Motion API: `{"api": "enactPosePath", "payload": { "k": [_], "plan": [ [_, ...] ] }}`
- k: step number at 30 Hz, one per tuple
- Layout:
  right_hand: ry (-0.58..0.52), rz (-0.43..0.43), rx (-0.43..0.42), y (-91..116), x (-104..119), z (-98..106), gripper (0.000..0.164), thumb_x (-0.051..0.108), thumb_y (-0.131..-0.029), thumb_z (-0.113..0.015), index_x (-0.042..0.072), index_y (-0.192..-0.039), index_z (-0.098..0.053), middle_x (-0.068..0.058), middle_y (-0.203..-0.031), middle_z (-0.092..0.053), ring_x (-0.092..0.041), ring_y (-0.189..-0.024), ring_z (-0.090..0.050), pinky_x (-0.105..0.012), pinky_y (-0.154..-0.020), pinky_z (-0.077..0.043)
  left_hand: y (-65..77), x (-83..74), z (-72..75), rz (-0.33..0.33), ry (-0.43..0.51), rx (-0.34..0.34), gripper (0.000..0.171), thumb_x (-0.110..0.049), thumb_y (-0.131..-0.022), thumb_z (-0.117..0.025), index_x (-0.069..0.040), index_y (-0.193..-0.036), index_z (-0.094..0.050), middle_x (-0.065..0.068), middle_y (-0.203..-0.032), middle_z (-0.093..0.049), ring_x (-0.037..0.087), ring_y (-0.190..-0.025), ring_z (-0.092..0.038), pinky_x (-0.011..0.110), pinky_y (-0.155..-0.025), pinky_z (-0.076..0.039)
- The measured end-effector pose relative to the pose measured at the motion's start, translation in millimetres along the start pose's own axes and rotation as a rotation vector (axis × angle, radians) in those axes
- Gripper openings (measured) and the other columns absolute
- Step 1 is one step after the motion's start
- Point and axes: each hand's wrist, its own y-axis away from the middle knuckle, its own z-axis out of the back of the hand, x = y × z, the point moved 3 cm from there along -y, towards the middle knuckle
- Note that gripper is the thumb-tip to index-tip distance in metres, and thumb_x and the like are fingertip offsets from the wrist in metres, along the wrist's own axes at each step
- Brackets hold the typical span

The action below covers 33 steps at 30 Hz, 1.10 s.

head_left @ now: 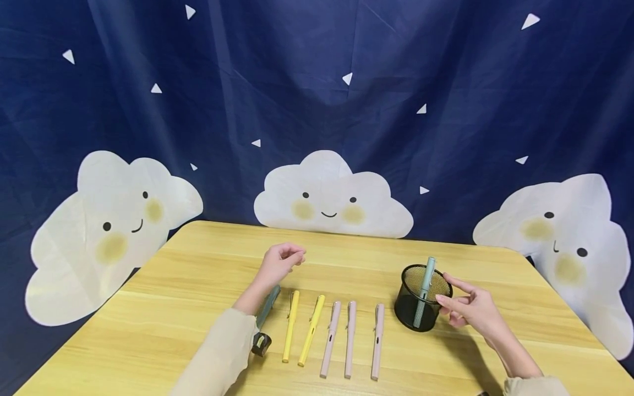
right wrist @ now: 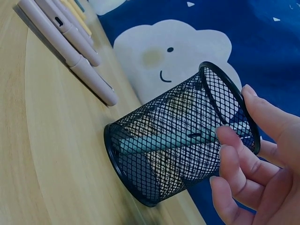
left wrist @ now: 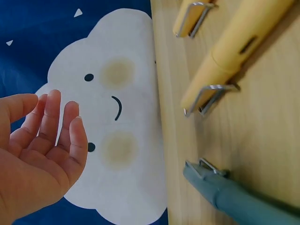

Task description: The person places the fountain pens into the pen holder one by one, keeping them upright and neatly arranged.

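Note:
My right hand [head_left: 470, 311] is at the right side of a black mesh pen holder [head_left: 407, 308], thumb and fingers curved about its rim. Leaning inside the holder is a blue-green pen [head_left: 426, 283] with its clip end above the rim. In the right wrist view the holder [right wrist: 154, 117] appears tipped sideways by the camera's angle, fingertips against the mesh. My left hand [head_left: 282, 263] hovers past the pen row, fingers loosely bent around nothing. Under the left forearm lies another blue-green pen [head_left: 269, 305], partly hidden by the sleeve.
Right of that pen lie two yellow pens [head_left: 291, 327] and three pale lilac pens [head_left: 331, 340], roughly parallel on the wooden table [head_left: 218, 247]. The lilac pens [right wrist: 70, 51] are left of the holder. Behind the table hangs a dark blue curtain [head_left: 297, 110] with smiling clouds.

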Motion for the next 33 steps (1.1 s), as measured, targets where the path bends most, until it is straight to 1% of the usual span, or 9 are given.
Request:
{"api": "enactPosePath", "payload": {
  "k": [5,10,13,15,18,22,25,27,33],
  "plan": [
    [-0.031,-0.009,-0.021,-18.9,-38.6,14.2,0.074,0.032,-0.075,-0.071,0.017,-0.138,-0.035,-0.017,-0.069,-0.064,-0.012,-0.048,-0.054,-0.035,-0.051,-0.053,2.2,5.3,7.3,0.028,-0.006,0.004,0.011,-0.005,-0.086,-0.057,0.003,-0.088,-0.065,0.005,-0.073,-0.062,0.013,-0.067,-0.054,0.021,-0.052,-0.043],
    [-0.030,-0.004,-0.050,-26.1,-51.5,18.2,0.081,0.040,-0.069,-0.074,0.018,-0.137,-0.037,-0.021,-0.069,-0.063,-0.015,-0.047,-0.055,-0.039,-0.050,-0.052,5.2,9.1,16.9,0.047,-0.026,0.000,0.013,-0.005,-0.086,-0.056,0.004,-0.090,-0.064,0.007,-0.075,-0.063,0.013,-0.068,-0.055,0.025,-0.055,-0.045],
    [-0.022,-0.009,-0.037,-22.4,-45.4,16.6,0.075,0.037,-0.072,-0.072,0.020,-0.137,-0.037,-0.019,-0.070,-0.064,-0.014,-0.048,-0.056,-0.037,-0.051,-0.053,6.2,11.4,23.0,0.053,-0.041,-0.008,0.012,-0.005,-0.087,-0.056,0.003,-0.090,-0.064,0.006,-0.075,-0.063,0.013,-0.069,-0.055,0.026,-0.056,-0.045],
    [-0.010,-0.007,-0.015,-16.1,-33.7,13.1,0.071,0.032,-0.077,-0.069,0.019,-0.138,-0.035,-0.018,-0.070,-0.065,-0.013,-0.049,-0.056,-0.036,-0.051,-0.053,6.9,13.0,26.8,0.062,-0.047,-0.012,0.013,-0.006,-0.087,-0.056,0.003,-0.091,-0.064,0.006,-0.075,-0.063,0.013,-0.069,-0.055,0.025,-0.055,-0.045],
    [0.017,-0.007,-0.005,-4.4,-9.9,5.0,0.069,0.024,-0.082,-0.066,0.010,-0.140,-0.030,-0.017,-0.069,-0.065,-0.012,-0.049,-0.056,-0.033,-0.051,-0.053,7.6,15.6,32.0,0.059,-0.064,-0.011,0.014,-0.006,-0.087,-0.056,0.004,-0.091,-0.064,0.009,-0.076,-0.063,0.013,-0.069,-0.055,0.024,-0.055,-0.045],
    [0.027,-0.028,-0.035,7.0,13.9,-3.9,0.068,0.016,-0.083,-0.064,0.001,-0.138,-0.026,-0.014,-0.066,-0.064,-0.013,-0.048,-0.054,-0.031,-0.050,-0.052,8.8,19.9,38.1,0.054,-0.092,-0.010,0.013,-0.006,-0.087,-0.055,0.004,-0.090,-0.064,0.009,-0.076,-0.063,0.013,-0.067,-0.055,0.026,-0.054,-0.046],
    [0.031,-0.040,-0.043,9.8,19.8,-6.0,0.068,0.014,-0.084,-0.063,-0.001,-0.138,-0.025,-0.014,-0.066,-0.064,-0.012,-0.047,-0.053,-0.031,-0.050,-0.052,10.5,22.5,41.9,0.059,-0.110,-0.005,0.014,-0.006,-0.087,-0.055,0.005,-0.090,-0.063,0.006,-0.073,-0.062,0.012,-0.066,-0.054,0.025,-0.053,-0.046],
    [0.031,-0.038,-0.042,10.7,21.0,-6.4,0.068,0.014,-0.084,-0.063,-0.002,-0.138,-0.024,-0.015,-0.066,-0.064,-0.012,-0.047,-0.053,-0.032,-0.050,-0.052,11.5,24.3,43.9,0.057,-0.120,0.005,0.015,-0.006,-0.087,-0.055,0.007,-0.090,-0.063,0.008,-0.073,-0.062,0.014,-0.067,-0.054,0.024,-0.053,-0.045],
    [0.023,0.012,-0.010,9.4,16.4,-4.8,0.067,0.016,-0.084,-0.063,-0.001,-0.138,-0.026,-0.016,-0.065,-0.063,-0.011,-0.047,-0.053,-0.032,-0.049,-0.052,13.5,30.2,47.7,0.061,-0.147,0.035,0.015,-0.005,-0.087,-0.055,0.009,-0.091,-0.061,0.012,-0.074,-0.062,0.016,-0.066,-0.057,0.023,-0.050,-0.044]
  ]
}}
